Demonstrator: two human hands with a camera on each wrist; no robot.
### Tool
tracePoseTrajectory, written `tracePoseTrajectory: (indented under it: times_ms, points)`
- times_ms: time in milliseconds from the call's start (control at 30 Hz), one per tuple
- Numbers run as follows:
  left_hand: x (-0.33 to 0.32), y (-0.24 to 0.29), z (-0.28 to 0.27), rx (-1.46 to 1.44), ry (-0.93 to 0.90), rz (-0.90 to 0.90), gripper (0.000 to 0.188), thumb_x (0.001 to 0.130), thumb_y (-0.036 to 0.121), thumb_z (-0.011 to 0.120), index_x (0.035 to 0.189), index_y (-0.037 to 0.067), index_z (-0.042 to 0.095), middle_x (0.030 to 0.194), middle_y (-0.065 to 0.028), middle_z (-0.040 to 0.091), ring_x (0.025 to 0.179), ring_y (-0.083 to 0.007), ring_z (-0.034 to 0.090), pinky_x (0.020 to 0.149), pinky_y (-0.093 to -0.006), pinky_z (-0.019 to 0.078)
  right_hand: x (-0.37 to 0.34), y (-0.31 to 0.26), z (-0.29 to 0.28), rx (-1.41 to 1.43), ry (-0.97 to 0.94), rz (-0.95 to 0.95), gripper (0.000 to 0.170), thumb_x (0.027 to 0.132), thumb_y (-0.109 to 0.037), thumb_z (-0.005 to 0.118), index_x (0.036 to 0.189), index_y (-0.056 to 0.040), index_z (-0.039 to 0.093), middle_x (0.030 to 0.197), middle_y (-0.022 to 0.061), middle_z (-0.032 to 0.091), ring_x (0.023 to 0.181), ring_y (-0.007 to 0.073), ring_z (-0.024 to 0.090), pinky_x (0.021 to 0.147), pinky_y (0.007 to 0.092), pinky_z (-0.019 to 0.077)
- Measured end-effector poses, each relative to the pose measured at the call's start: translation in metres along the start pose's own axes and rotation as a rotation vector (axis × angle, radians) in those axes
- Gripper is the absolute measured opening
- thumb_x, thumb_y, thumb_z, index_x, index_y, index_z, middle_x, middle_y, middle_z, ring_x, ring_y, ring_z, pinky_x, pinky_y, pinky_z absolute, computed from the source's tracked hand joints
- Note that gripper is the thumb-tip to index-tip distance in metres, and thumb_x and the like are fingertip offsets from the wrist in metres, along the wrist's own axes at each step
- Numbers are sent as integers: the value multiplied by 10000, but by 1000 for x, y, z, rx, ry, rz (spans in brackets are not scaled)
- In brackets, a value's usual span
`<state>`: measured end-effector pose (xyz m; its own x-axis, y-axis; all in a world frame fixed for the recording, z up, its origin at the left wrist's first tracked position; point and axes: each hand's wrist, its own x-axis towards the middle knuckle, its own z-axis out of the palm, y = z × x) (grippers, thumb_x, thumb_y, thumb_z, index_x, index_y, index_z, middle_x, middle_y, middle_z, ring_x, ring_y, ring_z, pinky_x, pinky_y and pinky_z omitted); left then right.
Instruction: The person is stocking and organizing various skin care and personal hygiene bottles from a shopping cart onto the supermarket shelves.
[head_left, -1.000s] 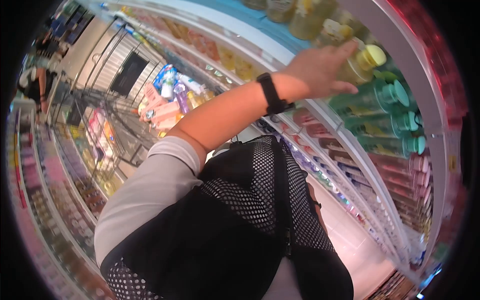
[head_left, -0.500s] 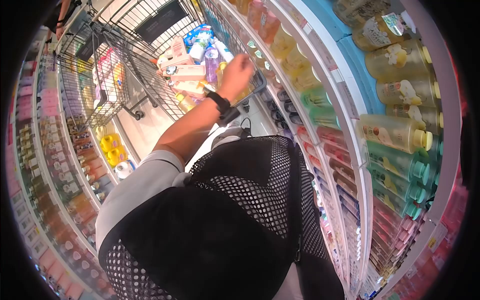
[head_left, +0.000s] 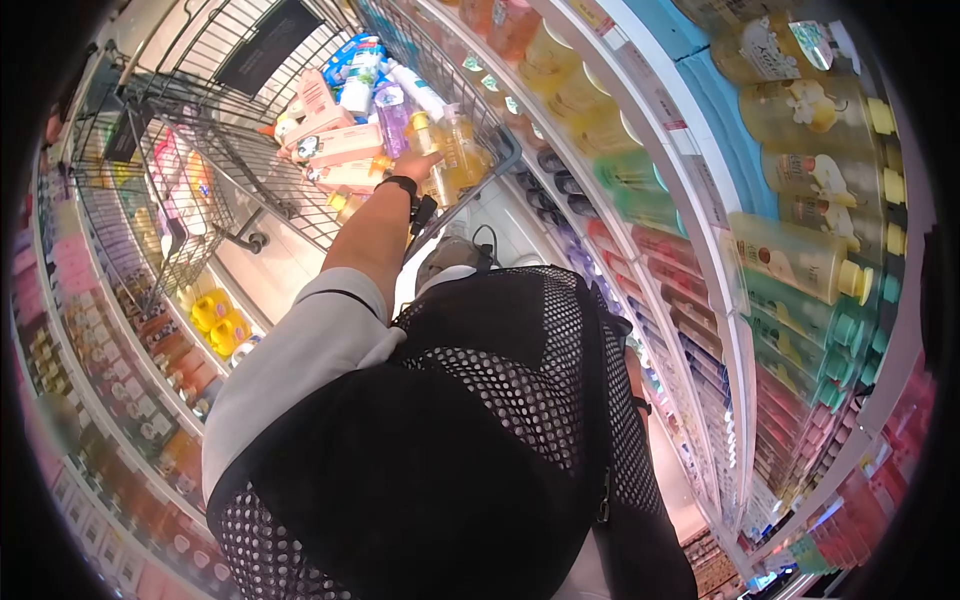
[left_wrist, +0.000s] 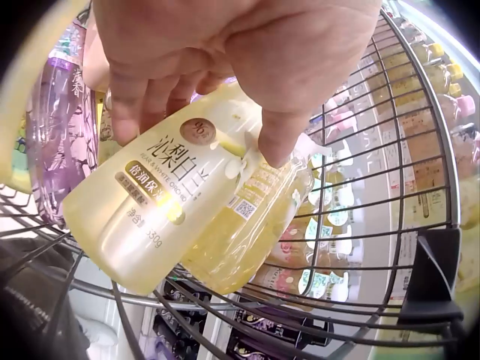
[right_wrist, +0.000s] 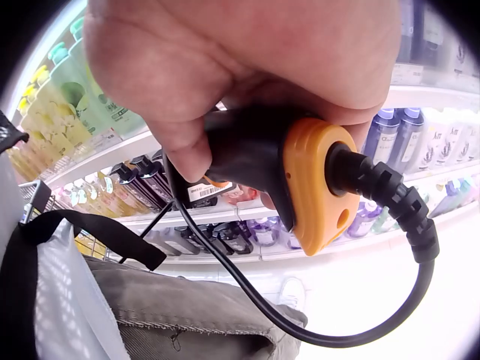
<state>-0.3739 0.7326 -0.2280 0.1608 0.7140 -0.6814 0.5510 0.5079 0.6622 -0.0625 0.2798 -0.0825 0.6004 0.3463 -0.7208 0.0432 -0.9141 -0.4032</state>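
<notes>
Inside the shopping cart (head_left: 285, 190), my left hand (head_left: 415, 168) grips a pale yellow body wash bottle (left_wrist: 150, 202) labelled PEAR & WHITE ORCHID. Fingers lie on one side near its top, the thumb on the other. The bottle leans, its upper end hidden under the hand. Against it is another clear yellow bottle (left_wrist: 247, 240), and a purple bottle (left_wrist: 64, 135) stands to its left in the left wrist view. My right hand (right_wrist: 240, 60) holds a black-and-orange corded device (right_wrist: 319, 187), like a handheld scanner, its far end partly hidden by the hand.
Pink packages (head_left: 345, 145) and a blue pack (head_left: 352, 60) share the cart. Shelves on the right carry yellow bottles (head_left: 790, 255) and green bottles (head_left: 800, 320). A second cart (head_left: 165, 190) stands to the left, near more stocked shelves. A cable (right_wrist: 315, 337) loops from the device.
My left hand has come away from the yellow bottles on the right shelf, swung left over the cart, and lowered in among the goods, where it now grips a yellow bottle.
</notes>
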Motion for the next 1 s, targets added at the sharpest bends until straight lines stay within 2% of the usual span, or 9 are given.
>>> tracePoseTrajectory:
  times_ms: [67, 133, 300, 400, 467, 600, 800, 867, 1000]
  points:
    - [19, -14, 5, 46, 43, -28, 592, 756, 433, 735, 1025, -72, 579, 756, -144, 595, 394, -189, 471, 363, -338, 387, -4, 11, 4, -68, 39, 55, 295, 830, -220, 640, 947, 50, 612, 800, 114, 641, 712, 210, 597, 650, 342, 448]
    - [9, -4, 3, 33, 11, -51, 568, 755, 432, 735, 997, -63, 595, 750, -139, 593, 421, -190, 484, 373, -333, 386, 29, 94, 14, 264, -19, 159, 314, 827, -228, 637, 970, 51, 615, 834, 147, 658, 757, 243, 619, 687, 358, 459]
    - [10, -9, 7, -17, 31, -10, 463, 757, 350, 734, 973, -46, 627, 805, -136, 630, 566, -212, 574, 467, -364, 449, 19, 115, 20, 155, -16, 161, 335, 800, -250, 655, 962, 42, 620, 819, 150, 657, 700, 258, 626, 648, 372, 486]
    - [11, -26, 8, -157, 98, 221, 403, 774, 276, 727, 1010, -36, 629, 862, -122, 658, 672, -213, 631, 530, -354, 496, -24, 27, 4, -94, -3, 146, 334, 793, -258, 667, 950, 32, 613, 776, 129, 639, 639, 240, 622, 570, 369, 498]
    - [6, -26, -4, 16, 166, 257, 390, 783, 233, 721, 1038, -43, 613, 876, -113, 662, 705, -204, 639, 602, -343, 517, -21, 29, 2, -54, 30, 158, 337, 790, -266, 674, 944, 25, 603, 744, 121, 621, 624, 223, 624, 530, 356, 511]
    - [-18, -9, -31, -155, 193, 275, 514, 761, 213, 747, 1129, -51, 506, 1022, -155, 620, 874, -245, 624, 752, -336, 508, 7, 49, 1, 33, 0, 134, 370, 782, -277, 681, 987, 21, 601, 760, 123, 616, 630, 241, 628, 522, 364, 538]
    - [-124, 108, -49, -173, 335, 662, 562, 774, 134, 735, 1202, -50, 421, 1130, -172, 571, 1032, -247, 582, 887, -338, 463, 26, 37, -7, 18, -82, 125, 412, 778, -281, 676, 1029, 34, 591, 800, 144, 619, 659, 258, 648, 478, 356, 548]
    - [-165, 153, -44, -223, 309, 671, 602, 765, 77, 739, 1247, -35, 396, 1168, -164, 555, 1094, -251, 556, 940, -350, 439, 31, 37, -8, 24, -90, 97, 421, 780, -285, 677, 1022, 47, 586, 808, 152, 620, 642, 262, 651, 471, 355, 545]
    - [-229, 220, -19, -412, 186, 1040, 655, 745, 33, 752, 1289, -2, 390, 1191, -136, 549, 1078, -229, 562, 948, -349, 437, 43, 46, -11, -38, -104, 39, 425, 780, -282, 672, 1007, 65, 581, 807, 167, 617, 565, 264, 636, 477, 354, 545]
